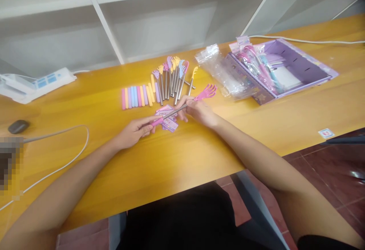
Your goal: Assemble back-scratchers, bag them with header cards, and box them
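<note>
Both my hands hold one pink back scratcher with a metal rod and a pink handle. My left hand is closed round the pink handle. Around the rod, just below the claw-shaped head, my right hand is closed. Under the rod lie small printed cards in a loose pile. Behind them are several scratcher heads on metal rods, in purple, yellow, blue and pink. To their left, coloured handle sleeves lie side by side in a row.
A purple box at the right has bagged scratchers on its left part. Clear plastic bags lie beside it. At the left are a white power strip, a dark mouse-like object and a white cable.
</note>
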Demonstrator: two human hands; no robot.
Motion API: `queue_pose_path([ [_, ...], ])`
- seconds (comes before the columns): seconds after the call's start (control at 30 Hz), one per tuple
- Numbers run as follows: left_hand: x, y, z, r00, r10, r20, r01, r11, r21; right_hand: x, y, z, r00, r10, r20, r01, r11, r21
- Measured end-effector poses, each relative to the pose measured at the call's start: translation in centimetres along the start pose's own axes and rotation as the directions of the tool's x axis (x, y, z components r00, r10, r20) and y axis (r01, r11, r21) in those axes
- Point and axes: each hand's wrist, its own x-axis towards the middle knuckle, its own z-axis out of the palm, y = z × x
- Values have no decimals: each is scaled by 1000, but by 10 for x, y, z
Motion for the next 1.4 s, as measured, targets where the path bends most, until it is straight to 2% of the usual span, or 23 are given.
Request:
queue_pose_path([
  [0.57,0,-4,-2,1000,-18,-4,18,1000,-1,-1,4,6,1000,14,-20,-14,1000,-18],
  [0.9,0,-4,-1,1000,-13,1,13,1000,-14,-1,8,16,998,2,66,1,999,-47],
  [1.23,0,-5,-3,999,-32,3,32,999,25,1,17,28,997,50,58,-50,999,-8],
  [1.4,0,-5,-2,1000,-12,1,12,1000,15,0,13,29,996,44,79,-41,998,-37],
])
